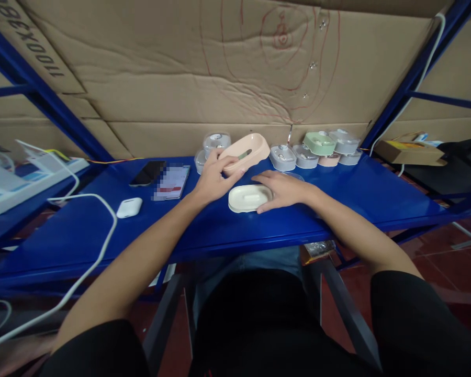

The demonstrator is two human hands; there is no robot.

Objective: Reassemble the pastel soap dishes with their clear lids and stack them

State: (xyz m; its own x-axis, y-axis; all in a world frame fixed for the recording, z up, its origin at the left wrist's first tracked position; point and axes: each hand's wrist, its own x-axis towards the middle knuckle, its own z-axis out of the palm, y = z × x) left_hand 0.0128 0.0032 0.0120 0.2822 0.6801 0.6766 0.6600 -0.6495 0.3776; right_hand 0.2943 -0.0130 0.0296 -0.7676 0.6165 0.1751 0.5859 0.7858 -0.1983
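My left hand [215, 179] is closed on a peach oval plastic dish [255, 149], its thumb along the near edge. The dish is tilted above the blue shelf top, and a dark slot shows in its middle. A cream oval dish [248, 199] with a raised rib inside lies on the shelf top [204, 225]. My right hand [282, 189] wraps round its right end, thumb on the near side and fingers across the far side. Part of a clear plastic piece [296, 176] shows behind the right hand, mostly hidden.
Several lidded boxes stand along the cardboard back wall, among them a green box [320, 142] stacked on others. More clear-lidded boxes [216, 140] stand behind my left hand. Leftward lie a black phone [147, 173], a lit phone [175, 182], a white earbud case [129, 207] and a white cable [110, 230].
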